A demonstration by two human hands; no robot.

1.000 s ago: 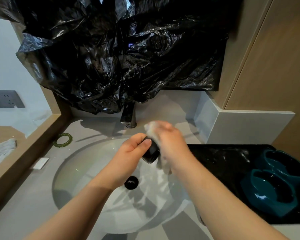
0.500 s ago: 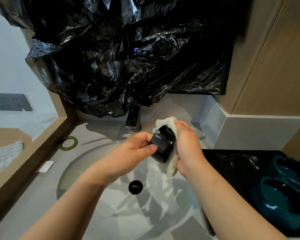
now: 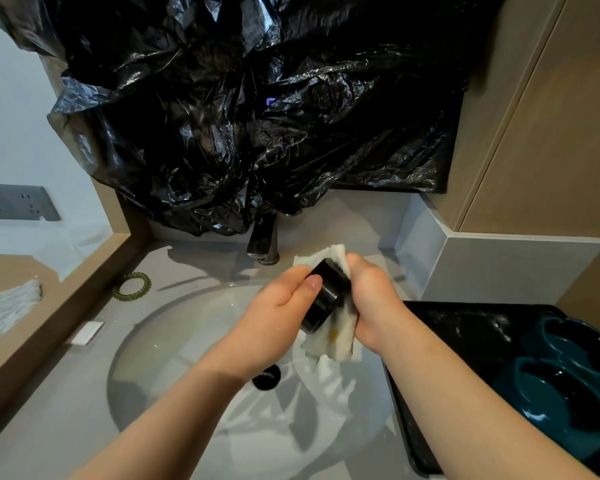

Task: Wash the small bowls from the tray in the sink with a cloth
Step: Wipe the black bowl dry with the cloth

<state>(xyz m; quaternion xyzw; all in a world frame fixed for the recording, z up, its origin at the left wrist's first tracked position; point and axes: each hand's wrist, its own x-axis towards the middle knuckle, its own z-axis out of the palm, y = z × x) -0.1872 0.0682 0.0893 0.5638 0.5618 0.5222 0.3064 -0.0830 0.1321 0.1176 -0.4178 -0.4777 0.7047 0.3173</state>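
Note:
A small black bowl [image 3: 326, 296] is held over the white sink [image 3: 174, 341]. My left hand [image 3: 281, 306] grips it from the left, thumb on its side. A white cloth [image 3: 336, 336] wraps the bowl's right side and hangs below it, and my right hand [image 3: 374, 306] holds the cloth against the bowl. On the black tray [image 3: 465, 327] at the right stand two teal bowls [image 3: 561, 400], nested side by side.
A dark faucet [image 3: 264, 240] stands just behind my hands, under a crumpled black plastic sheet [image 3: 257, 116]. The black drain plug [image 3: 265, 377] lies below my left wrist. A green bead bracelet [image 3: 132, 286] and a small white bar [image 3: 87, 332] lie on the counter at left.
The bowl has turned in my hands, and the cloth has shifted from over its top to its right side and underneath. Both hands stay over the sink.

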